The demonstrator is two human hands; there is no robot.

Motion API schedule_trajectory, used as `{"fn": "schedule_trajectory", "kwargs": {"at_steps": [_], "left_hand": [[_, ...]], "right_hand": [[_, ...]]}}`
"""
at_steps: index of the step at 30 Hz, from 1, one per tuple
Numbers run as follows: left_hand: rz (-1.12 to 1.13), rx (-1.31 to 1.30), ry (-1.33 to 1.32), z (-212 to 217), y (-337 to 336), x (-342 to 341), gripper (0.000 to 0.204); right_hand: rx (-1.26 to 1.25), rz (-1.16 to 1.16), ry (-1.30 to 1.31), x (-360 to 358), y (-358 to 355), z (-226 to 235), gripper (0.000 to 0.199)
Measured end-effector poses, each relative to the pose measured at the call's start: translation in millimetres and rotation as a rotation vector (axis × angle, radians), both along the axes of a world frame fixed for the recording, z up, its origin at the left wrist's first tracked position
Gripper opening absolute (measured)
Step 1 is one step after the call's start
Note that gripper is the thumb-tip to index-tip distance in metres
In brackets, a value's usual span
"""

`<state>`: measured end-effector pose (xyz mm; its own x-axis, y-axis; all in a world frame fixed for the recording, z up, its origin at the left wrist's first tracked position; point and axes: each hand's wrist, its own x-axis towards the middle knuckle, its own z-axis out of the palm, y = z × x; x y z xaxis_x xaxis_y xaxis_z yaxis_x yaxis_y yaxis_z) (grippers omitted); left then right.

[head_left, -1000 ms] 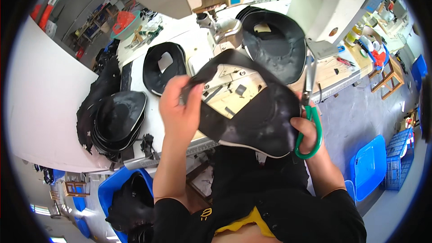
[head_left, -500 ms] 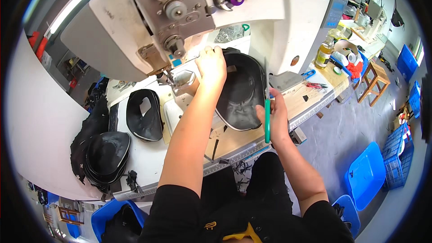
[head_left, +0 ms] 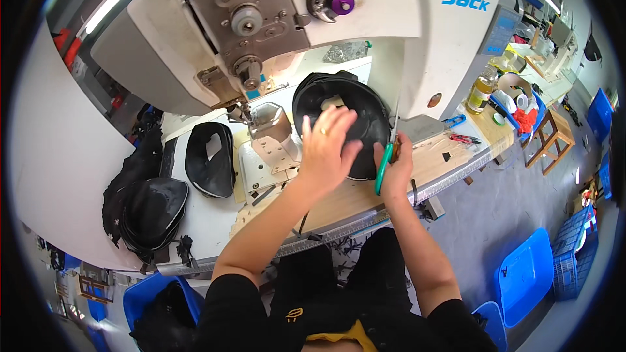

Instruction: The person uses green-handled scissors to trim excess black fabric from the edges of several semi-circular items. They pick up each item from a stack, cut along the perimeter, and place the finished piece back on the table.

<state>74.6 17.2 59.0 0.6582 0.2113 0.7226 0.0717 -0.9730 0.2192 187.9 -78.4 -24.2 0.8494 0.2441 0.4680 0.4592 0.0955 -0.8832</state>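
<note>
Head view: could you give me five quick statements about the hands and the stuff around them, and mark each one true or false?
1. The right hand holds green-handled scissors. True.
2. The left hand is clenched into a fist. False: its fingers are spread, over the black pieces.
3. The sewing machine has a purple knob. True.
4. The wooden stool stands left of the sewing machine. False: it stands to the right.
5. A bottle of yellow liquid stands to the right of the sewing machine. True.
</note>
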Motion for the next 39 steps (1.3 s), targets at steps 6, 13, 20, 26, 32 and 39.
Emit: {"fn": "schedule_trajectory", "kwargs": {"at_steps": [6, 13, 20, 26, 32, 39], "left_hand": [[-0.111, -0.095, 0.088, -35, -1, -119, 0.041], [0.407, -0.297, -0.191, -56, 94, -230, 0.029], [0.723, -0.369, -0.086, -66, 153, -285, 0.044], [0.585, -0.397, -0.185, -59, 136, -291, 0.048], [1.002, 0.028, -0.283, -18, 109, -378, 0.040], [1.357, 0.029, 0.108, -26, 143, -482, 0.037]], "right_hand": [[0.202, -0.015, 0.025, -27, -26, -11, 0.050], [0.221, 0.100, -0.103, -87, -69, -12, 0.045], [0.009, 0.353, -0.253, -134, -82, -18, 0.047], [-0.020, 0.507, -0.164, -173, -62, -9, 0.050], [-0.061, 0.511, -0.199, -179, -51, -25, 0.050], [-0.129, 0.546, -0.106, -184, -33, -26, 0.054]]}}
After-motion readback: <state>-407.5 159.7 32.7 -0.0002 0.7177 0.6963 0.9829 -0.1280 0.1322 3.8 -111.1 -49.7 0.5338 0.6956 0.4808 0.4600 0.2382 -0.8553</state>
